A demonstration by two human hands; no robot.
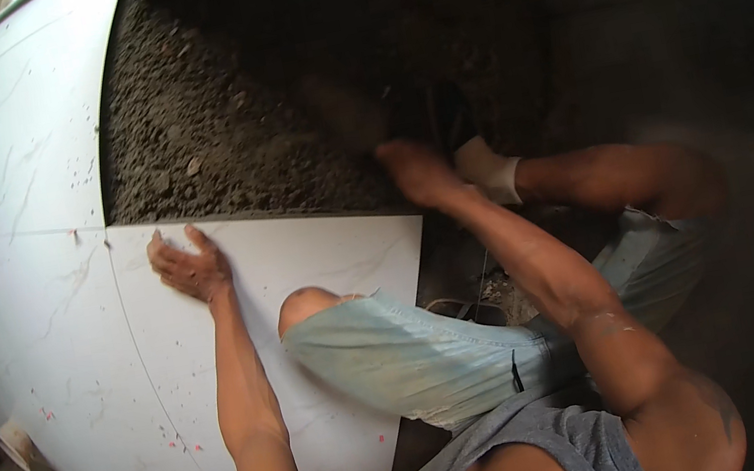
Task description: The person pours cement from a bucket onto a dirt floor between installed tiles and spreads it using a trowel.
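Left hand (191, 265) spread flat, palm down, fingers fanned, pressed on the far edge of the large white glossy floor tile with faint grey veining (304, 279), right where that tile meets the dark, crumbly bed of mortar (224, 111). Right hand (419, 172) out past the tile's far right corner, over the mortar bed, blurred; cannot tell whether closed round anything or loose. Beside that hand, a pale gloved or wrapped shape (487, 171), too smeared to name with confidence.

The tile itself: lying flat, flush along its left side against the already laid white veined tiles (17, 198), a thin joint line between them, its right edge ending at bare dark ground. Speckles of pink and grey grit scattered over the glazed face. Knee in light blue rolled trousers (398, 353) resting on the tile near its middle (weight already bearing down there, worth minding).

Judged from this, the step in hand looks like bedding and aligning the tile. To do it well: keep the spread palm flat rather than on fingertips, so pressure goes down evenly; press near the far edge and check that it sits level with the neighbouring tiles; hold the joint line even along its whole run; shift knee weight off before any fine nudge, since a loaded tile will not slide cleanly; level loose mortar beyond the far edge.
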